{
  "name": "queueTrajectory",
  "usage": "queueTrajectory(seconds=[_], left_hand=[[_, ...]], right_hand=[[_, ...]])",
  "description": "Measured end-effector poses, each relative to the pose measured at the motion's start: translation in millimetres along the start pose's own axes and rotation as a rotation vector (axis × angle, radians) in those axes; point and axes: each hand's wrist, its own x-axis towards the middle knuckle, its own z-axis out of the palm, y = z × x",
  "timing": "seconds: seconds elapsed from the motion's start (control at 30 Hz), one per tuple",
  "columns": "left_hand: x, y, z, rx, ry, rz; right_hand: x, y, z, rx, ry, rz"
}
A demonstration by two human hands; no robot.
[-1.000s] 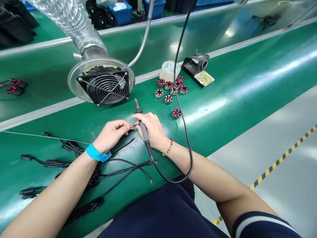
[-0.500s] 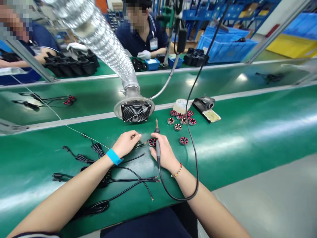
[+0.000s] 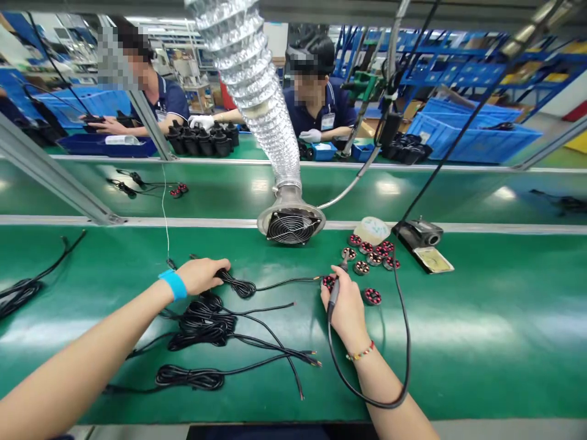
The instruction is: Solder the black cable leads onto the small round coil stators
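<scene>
My left hand (image 3: 202, 276), with a blue wristband, is closed on the looped bundle of a black cable (image 3: 243, 288). This cable's bare copper end stretches right, close to a small round motor stator (image 3: 328, 282) with red and black segments. In my right hand (image 3: 349, 307) is a soldering iron (image 3: 335, 292), its tip pointing away from me. The fingers of that hand are also at the stator; whether they pinch it is partly hidden. Several more black cables (image 3: 202, 324) lie in tied loops below my left hand, stripped ends to the right.
Beyond my right hand lie several stators (image 3: 361, 267), a whitish lump (image 3: 372, 230) and a soldering iron stand (image 3: 424, 233) with a yellow sponge (image 3: 435, 259). A fume extractor fan (image 3: 294, 226) hangs centrally. The iron's cord (image 3: 406, 342) loops over my forearm. Two co-workers sit opposite.
My left hand has moved left from the cable's wire end beside the stator to its looped bundle. My right hand still holds the soldering iron. The camera view has tilted up and shifted left.
</scene>
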Motion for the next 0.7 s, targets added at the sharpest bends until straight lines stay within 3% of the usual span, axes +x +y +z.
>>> queueTrajectory(seconds=[0.13,0.23,0.33,0.37,0.43,0.5,0.6,0.7], left_hand=[[-3,-42,12.2,0.074,0.084,-0.154],[-6,-75,3.7,0.105,0.158,-0.262],[-8,-83,-7.4,-0.007,0.253,-0.223],[-7,-77,-9.7,-0.164,0.284,-0.158],[-3,-56,-10.4,-0.702,0.263,0.017],[2,-27,-7.0,-1.314,0.036,0.129],[8,14,-0.4,-1.534,-0.150,0.229],[10,41,1.4,-1.569,-0.216,0.304]], right_hand=[[-1,-5,8,0.262,-0.058,-0.012],[5,-15,6,0.276,-0.044,-0.040],[12,-27,-8,0.260,0.009,-0.026],[12,-32,-14,0.254,0.031,-0.014],[8,-44,-26,0.243,0.069,0.020],[-2,-59,-32,0.269,0.099,0.067],[-22,-83,-27,0.438,0.093,0.137],[-36,-105,-13,0.592,0.009,0.187]])
